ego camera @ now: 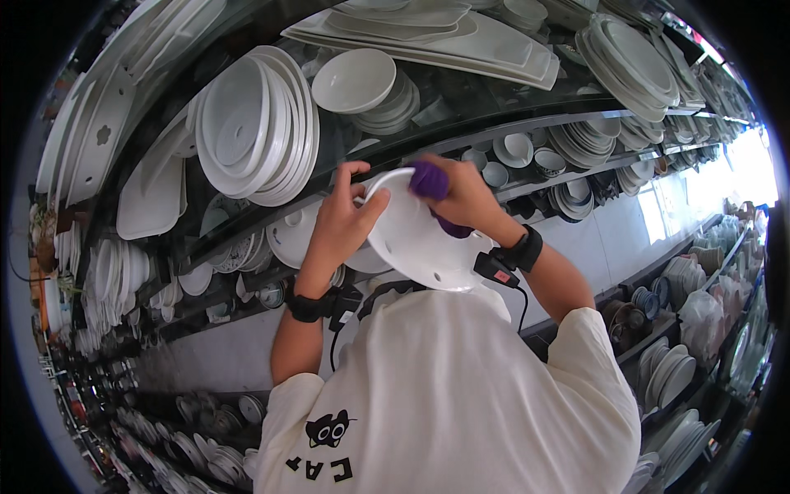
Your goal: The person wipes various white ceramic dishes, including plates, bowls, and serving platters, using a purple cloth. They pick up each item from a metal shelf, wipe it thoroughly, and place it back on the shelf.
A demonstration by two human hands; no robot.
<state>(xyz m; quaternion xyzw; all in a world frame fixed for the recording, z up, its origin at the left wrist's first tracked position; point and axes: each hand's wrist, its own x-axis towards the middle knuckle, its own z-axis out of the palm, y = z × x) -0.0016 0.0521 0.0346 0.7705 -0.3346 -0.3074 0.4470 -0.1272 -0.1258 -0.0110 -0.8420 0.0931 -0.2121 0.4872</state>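
A round white ceramic dish with small holes or dark spots near its edge is tilted up in front of my chest. My left hand grips its left rim, thumb on the inner face and fingers behind. In my right hand is a bunched purple cloth, pressed against the dish's upper right rim. Part of the cloth hangs down over the inside of the dish. The dish's underside is hidden from view.
Beyond my hands runs a dark shelf holding a stack of white oval plates, a white bowl on stacked dishes, and long platters. Lower shelves carry cups and plates. More shelved dishes stand at right across the pale floor.
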